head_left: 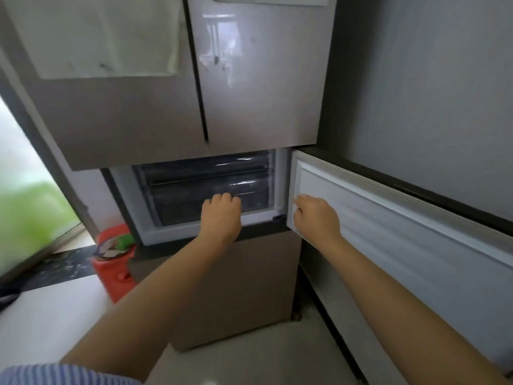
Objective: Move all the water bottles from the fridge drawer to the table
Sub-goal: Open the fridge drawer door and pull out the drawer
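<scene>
Reaching w/ my left hand (221, 215), fingers curled over the fridge drawer (211, 200) front edge, prob. to pull it out; right hand (315, 218) grips the compartment door (388, 218) edge, keeping it swung open. Bottles not visible; drawer interior too dark.

Domestic kitchen, as indicated by a tall multi-door fridge (172, 107) faced in glossy beige, its middle compartment door (388, 218) swung open under the right hand (315, 216), clear drawers (205, 187) seen just beyond the left hand (220, 215), and a red container (113, 262) stood on the floor to that hand's left.
</scene>
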Tool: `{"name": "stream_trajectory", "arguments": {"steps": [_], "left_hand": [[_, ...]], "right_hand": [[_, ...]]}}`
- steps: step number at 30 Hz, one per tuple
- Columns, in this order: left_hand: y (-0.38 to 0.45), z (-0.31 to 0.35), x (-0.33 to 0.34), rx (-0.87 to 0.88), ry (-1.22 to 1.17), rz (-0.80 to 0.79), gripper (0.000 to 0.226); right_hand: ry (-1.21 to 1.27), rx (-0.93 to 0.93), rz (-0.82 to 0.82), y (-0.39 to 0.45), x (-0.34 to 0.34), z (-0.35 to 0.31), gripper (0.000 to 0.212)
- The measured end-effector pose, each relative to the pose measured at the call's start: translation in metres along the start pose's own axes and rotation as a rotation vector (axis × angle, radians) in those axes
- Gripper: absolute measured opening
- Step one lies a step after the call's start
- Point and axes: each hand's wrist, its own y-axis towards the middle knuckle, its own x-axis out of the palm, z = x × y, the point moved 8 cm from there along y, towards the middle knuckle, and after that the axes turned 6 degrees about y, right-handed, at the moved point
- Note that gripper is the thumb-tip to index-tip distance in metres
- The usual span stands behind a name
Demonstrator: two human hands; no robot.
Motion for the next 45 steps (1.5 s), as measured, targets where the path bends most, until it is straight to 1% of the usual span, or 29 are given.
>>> {"name": "stream_trajectory", "arguments": {"steps": [3, 6, 8, 9, 10, 11, 12, 13, 14, 15, 16, 17, 18, 19, 21, 23, 25, 27, 29, 32, 33, 35, 36, 37, 38, 40, 42, 45], "left_hand": [[0.008, -0.073, 0.041, -0.050, 0.014, -0.093, 0.030], [0.021, -0.130, 0.076, -0.113, -0.008, -0.173, 0.030], [0.036, -0.159, 0.097, -0.166, -0.092, -0.185, 0.028], [0.045, -0.172, 0.108, -0.218, -0.204, -0.176, 0.028], [0.056, -0.186, 0.120, -0.306, -0.379, -0.162, 0.030], [0.066, -0.199, 0.133, -0.434, -0.615, -0.147, 0.031], [0.074, -0.208, 0.151, -0.593, -0.929, -0.134, 0.033], [0.083, -0.210, 0.170, -0.743, -1.306, -0.126, 0.034], [0.095, -0.205, 0.188, -0.847, -1.666, -0.115, 0.034], [0.109, -0.198, 0.203, -0.907, -1.941, -0.090, 0.034], [0.123, -0.194, 0.219, -0.940, -2.121, -0.062, 0.032], [0.137, -0.193, 0.234, -0.945, -2.239, -0.035, 0.027], [0.150, -0.192, 0.246, -0.928, -2.332, 0.000, 0.028], [0.161, -0.194, 0.255, -0.911, -2.399, 0.043, 0.032], [0.179, -0.201, 0.269, -0.863, -2.448, 0.134, 0.032], [0.192, -0.205, 0.273, -0.807, -2.503, 0.193, 0.039], [0.196, -0.204, 0.271, -0.779, -2.513, 0.228, 0.044], [0.196, -0.203, 0.269, -0.757, -2.460, 0.253, 0.039], [0.198, -0.203, 0.272, -0.788, -2.418, 0.286, 0.026], [0.194, -0.205, 0.271, -0.831, -2.414, 0.335, 0.022], [0.189, -0.202, 0.268, -0.812, -2.418, 0.333, 0.024], [0.177, -0.197, 0.266, -0.821, -2.452, 0.324, 0.037], [0.167, -0.193, 0.264, -0.848, -2.457, 0.310, 0.036], [0.157, -0.189, 0.262, -0.880, -2.458, 0.286, 0.030], [0.144, -0.184, 0.258, -0.915, -2.454, 0.258, 0.026], [0.117, -0.176, 0.248, -0.972, -2.414, 0.234, 0.030], [0.089, -0.167, 0.241, -0.984, -2.396, 0.224, 0.040], [0.041, -0.148, 0.232, -1.000, -2.406, 0.174, 0.038]], "right_hand": [[0.123, -0.015, -0.082, 0.035, 0.065, -0.066, 0.040], [0.207, 0.018, -0.180, 0.065, 0.121, -0.108, 0.039], [0.305, 0.092, -0.211, 0.085, 0.150, -0.122, 0.037], [0.408, 0.157, -0.213, 0.096, 0.162, -0.125, 0.035], [0.545, 0.241, -0.206, 0.107, 0.174, -0.126, 0.033], [0.738, 0.354, -0.202, 0.117, 0.187, -0.125, 0.032], [0.993, 0.486, -0.202, 0.125, 0.204, -0.124, 0.032], [1.275, 0.616, -0.200, 0.132, 0.224, -0.124, 0.033], [1.510, 0.716, -0.194, 0.141, 0.245, -0.126, 0.034], [1.700, 0.791, -0.169, 0.150, 0.264, -0.127, 0.033], [1.836, 0.841, -0.141, 0.161, 0.283, -0.125, 0.027], [1.936, 0.872, -0.126, 0.173, 0.301, -0.122, 0.020], [2.002, 0.882, -0.113, 0.185, 0.314, -0.120, 0.025], [2.041, 0.885, -0.090, 0.196, 0.326, -0.116, 0.036], [2.107, 0.852, -0.045, 0.213, 0.336, -0.113, 0.043], [2.162, 0.816, -0.024, 0.221, 0.340, -0.114, 0.043], [2.167, 0.777, -0.019, 0.224, 0.341, -0.116, 0.043], [2.174, 0.760, -0.027, 0.226, 0.344, -0.114, 0.042], [2.154, 0.751, -0.046, 0.225, 0.343, -0.112, 0.041], [2.147, 0.727, -0.078, 0.221, 0.337, -0.112, 0.042], [2.155, 0.717, -0.083, 0.218, 0.336, -0.113, 0.042], [2.195, 0.670, -0.109, 0.209, 0.329, -0.115, 0.041], [2.214, 0.673, -0.111, 0.201, 0.327, -0.113, 0.039], [2.220, 0.694, -0.108, 0.192, 0.324, -0.111, 0.035], [2.216, 0.722, -0.094, 0.182, 0.319, -0.108, 0.036], [2.199, 0.755, -0.079, 0.158, 0.308, -0.105, 0.043], [2.164, 0.799, -0.095, 0.129, 0.298, -0.104, 0.039], [2.155, 0.864, -0.096, 0.080, 0.281, -0.102, 0.032]]}}
